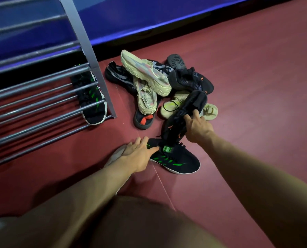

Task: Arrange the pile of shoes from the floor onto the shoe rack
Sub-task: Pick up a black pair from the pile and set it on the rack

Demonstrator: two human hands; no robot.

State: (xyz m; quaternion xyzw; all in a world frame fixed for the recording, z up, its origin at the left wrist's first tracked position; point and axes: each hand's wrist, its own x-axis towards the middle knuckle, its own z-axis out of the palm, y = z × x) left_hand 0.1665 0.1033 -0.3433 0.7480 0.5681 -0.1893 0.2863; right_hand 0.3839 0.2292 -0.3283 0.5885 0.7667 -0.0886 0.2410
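Gripping a black shoe (183, 117), right hand (199, 127) near pile's edge.

Shoe pile (159, 86) crowds the rack post (93, 58); open floor (256, 86) rightward.

We see a dim scene with soft shadows under the shoes (159, 90). Wide-angle bending curves the rack (41, 97) bars and wall edge, and our near arms and knee blur.

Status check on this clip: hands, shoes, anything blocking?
Left hand open on green-striped shoe. Right hand grips black shoe. One green-striped mate on rack. Pile remains.
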